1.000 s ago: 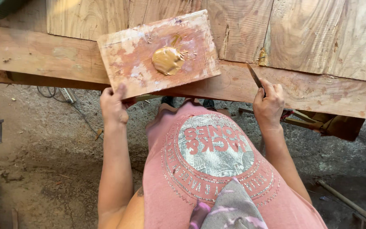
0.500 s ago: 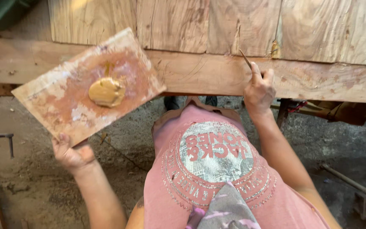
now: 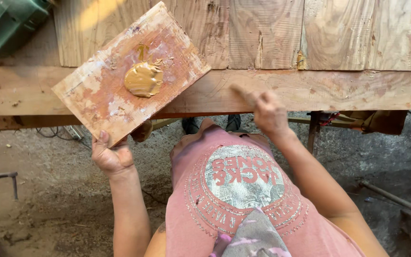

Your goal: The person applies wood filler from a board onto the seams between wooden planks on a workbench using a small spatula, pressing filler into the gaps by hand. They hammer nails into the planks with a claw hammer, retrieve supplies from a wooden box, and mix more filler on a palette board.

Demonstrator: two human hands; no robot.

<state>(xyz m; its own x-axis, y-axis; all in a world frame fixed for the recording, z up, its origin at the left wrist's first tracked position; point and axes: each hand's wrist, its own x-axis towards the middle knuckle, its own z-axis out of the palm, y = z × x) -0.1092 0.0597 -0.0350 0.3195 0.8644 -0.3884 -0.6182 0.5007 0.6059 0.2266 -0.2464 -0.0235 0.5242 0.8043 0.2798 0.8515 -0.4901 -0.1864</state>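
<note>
Over the plank table (image 3: 338,90), left hand's (image 3: 112,157) grip pinches board's (image 3: 132,76) near corner.

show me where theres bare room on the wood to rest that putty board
Bare: the plank top right of the board, and the front beam right of the right hand. Crowded: far left, by the green tool, under the board.

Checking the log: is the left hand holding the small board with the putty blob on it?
Yes, the left hand grips the small board by its lower corner, the tan putty blob on top.
</note>
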